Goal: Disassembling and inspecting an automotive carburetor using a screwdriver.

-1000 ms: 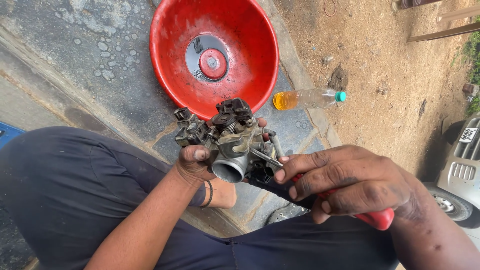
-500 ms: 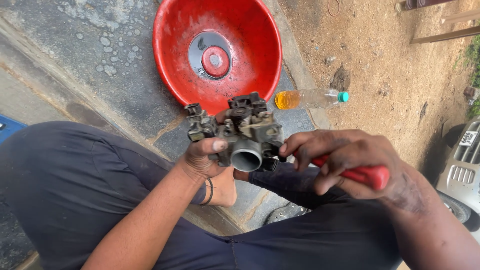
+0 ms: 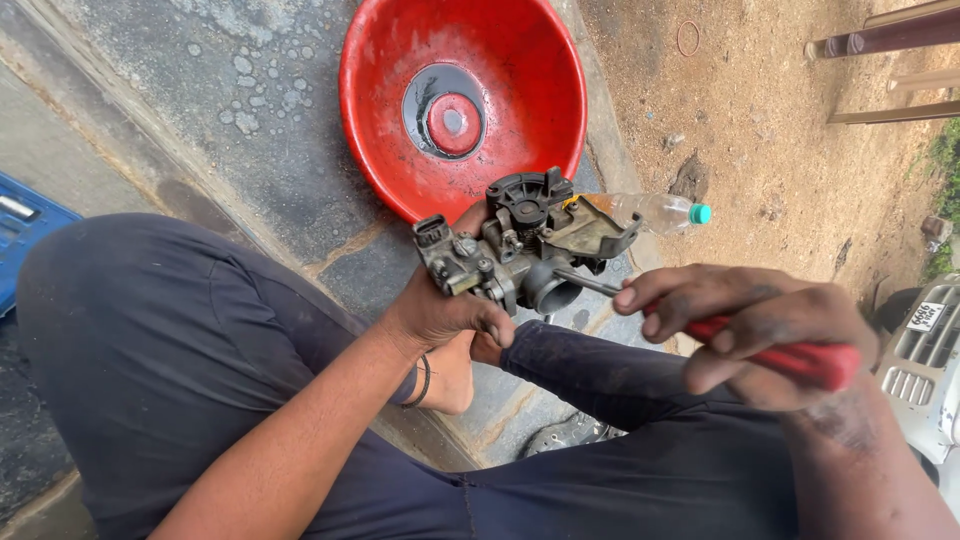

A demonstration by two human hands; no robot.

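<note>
The left hand (image 3: 440, 315) is wrapped tight around a grimy carburetor (image 3: 520, 250), held above the lap just before the red basin (image 3: 400, 170). The right hand (image 3: 760, 330) is closed on a red-handled screwdriver (image 3: 790, 358), its tip at the carburetor's side. This looks like screw work, where the tip must seat squarely before turning.

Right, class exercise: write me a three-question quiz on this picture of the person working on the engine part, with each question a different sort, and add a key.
1. True or false: the left hand holds the metal engine part.
2. The right hand grips a screwdriver with a handle of which colour? A blue, B red, C yellow
3. Fill in: the plastic bottle lies beside the red ____ on the ground.

Key: 1 true; 2 B; 3 basin
</note>
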